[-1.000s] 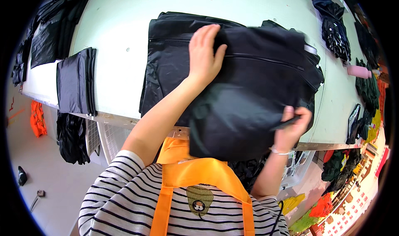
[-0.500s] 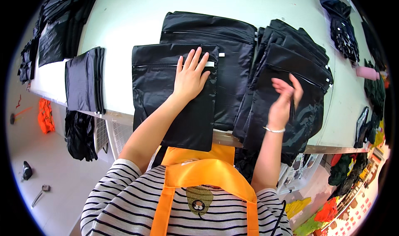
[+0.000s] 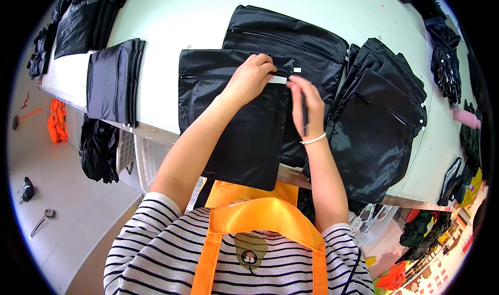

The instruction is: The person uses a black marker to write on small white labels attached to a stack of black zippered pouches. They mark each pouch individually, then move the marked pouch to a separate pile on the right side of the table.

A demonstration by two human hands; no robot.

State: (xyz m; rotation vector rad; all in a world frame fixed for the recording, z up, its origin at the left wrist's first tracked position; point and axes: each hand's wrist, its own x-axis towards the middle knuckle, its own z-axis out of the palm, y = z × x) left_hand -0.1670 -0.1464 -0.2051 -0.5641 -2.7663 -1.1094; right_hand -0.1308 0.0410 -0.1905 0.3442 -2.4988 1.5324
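A flat black zippered bag [image 3: 234, 134] lies in front of me at the table edge, its lower end hanging over. My left hand [image 3: 252, 79] rests on its upper right part, fingers bent and pinching the fabric by the zipper, above a white label [image 3: 277, 79]. At the label's right end are the fingertips of my right hand [image 3: 310, 105], partly curled. A slender dark tool [image 3: 304, 116] lies along that palm; its exact kind is unclear. Beneath and behind is another black zippered bag [image 3: 291, 35]. To the right, several more form a fanned pile [image 3: 377, 134].
A folded black stack [image 3: 112, 82] sits on the white table [image 3: 171, 25] at left, with larger dark piles [image 3: 86, 22] beyond it. Dark bundles [image 3: 444, 61] and a pink cylinder [image 3: 467, 118] lie at the far right. White crates [image 3: 156, 157] stand below the table edge.
My right hand has moved left from the fanned pile to the front bag's label. My left hand's spread fingers have bent into a pinch. The view has shifted slightly.
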